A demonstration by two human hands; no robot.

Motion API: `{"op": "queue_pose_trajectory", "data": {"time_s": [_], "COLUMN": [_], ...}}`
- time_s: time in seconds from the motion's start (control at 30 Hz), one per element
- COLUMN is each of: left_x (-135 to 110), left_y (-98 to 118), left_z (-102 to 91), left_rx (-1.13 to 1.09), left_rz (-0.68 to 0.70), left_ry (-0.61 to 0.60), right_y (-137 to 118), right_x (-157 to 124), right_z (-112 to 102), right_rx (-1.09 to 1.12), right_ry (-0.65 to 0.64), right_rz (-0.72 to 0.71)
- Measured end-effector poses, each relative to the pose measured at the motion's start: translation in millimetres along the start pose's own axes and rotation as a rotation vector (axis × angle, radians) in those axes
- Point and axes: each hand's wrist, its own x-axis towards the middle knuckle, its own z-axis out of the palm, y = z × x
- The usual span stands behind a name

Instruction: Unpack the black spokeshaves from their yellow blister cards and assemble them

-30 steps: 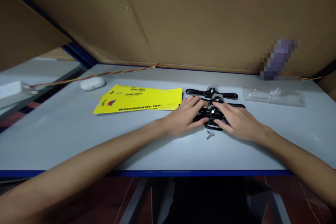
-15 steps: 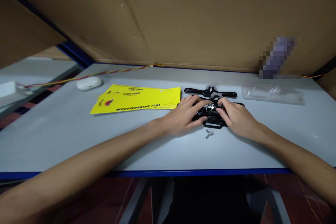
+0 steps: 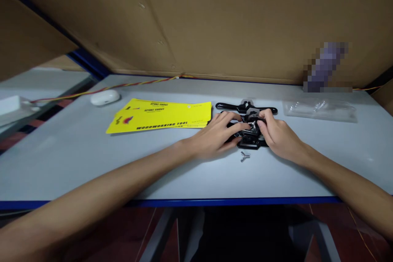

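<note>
While both hands bend over the row of black tools, the right hand (image 3: 278, 135) closes its thumb and forefinger in a pinch at the right side of the handled black tool (image 3: 253, 132), its other fingers curled in. The left hand (image 3: 218, 133) is partly open, palm down and fingers arched; its forefinger reaches across to the small bright metal part (image 3: 252, 125) on top of that tool, and its thumb sits lower, by the near edge. Whether the left hand truly grips the tool or only steadies it, I cannot tell.

The handled tool lies low over the surface (image 3: 184, 176), between the two hands and partly hidden by them. Just nearer the person is a black body with a long slot (image 3: 249, 146); behind is another black tool, mostly covered, and farther back a two-handled black tool (image 3: 246, 109) lies in plain view. A Y-shaped metal piece (image 3: 244, 156) lies loose in front of the row.

Left of the tools, yellow cards (image 3: 172, 115) overlap in a fanned pile. Clear plastic packaging (image 3: 321, 110) lies to the right.
</note>
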Motion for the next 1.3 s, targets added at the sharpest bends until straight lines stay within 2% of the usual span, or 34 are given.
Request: {"op": "queue_pose_trajectory", "data": {"time_s": [0.2,0.43,0.6,0.8,1.03,1.17,1.3], "left_x": [0.2,0.4,0.3,-0.6,0.0,1.5,5.3], "left_y": [-1.1,-2.5,-3.5,-5.0,-2.6,1.8,8.9], "left_z": [0.7,0.8,1.9,3.2,0.7,-0.4,0.7], "left_rx": [-0.046,-0.084,-0.092,-0.032,0.034,0.078,0.073], "left_rz": [-0.026,-0.04,-0.037,0.018,0.056,0.102,0.077], "left_ry": [-0.022,-0.038,-0.016,0.002,0.016,0.069,0.111], "right_y": [1.8,1.1,-1.5,-5.2,-3.5,0.1,1.6], "right_x": [1.3,0.1,-3.2,-4.9,-3.9,-4.0,-4.3], "right_z": [-1.5,-2.7,0.0,0.6,1.8,5.2,5.6], "right_rx": [0.037,0.006,-0.099,-0.227,-0.201,-0.206,-0.232], "right_ry": [0.05,0.01,0.025,0.017,0.039,0.056,0.047], "right_rz": [0.039,-0.019,-0.082,-0.081,-0.097,-0.122,-0.147]}}
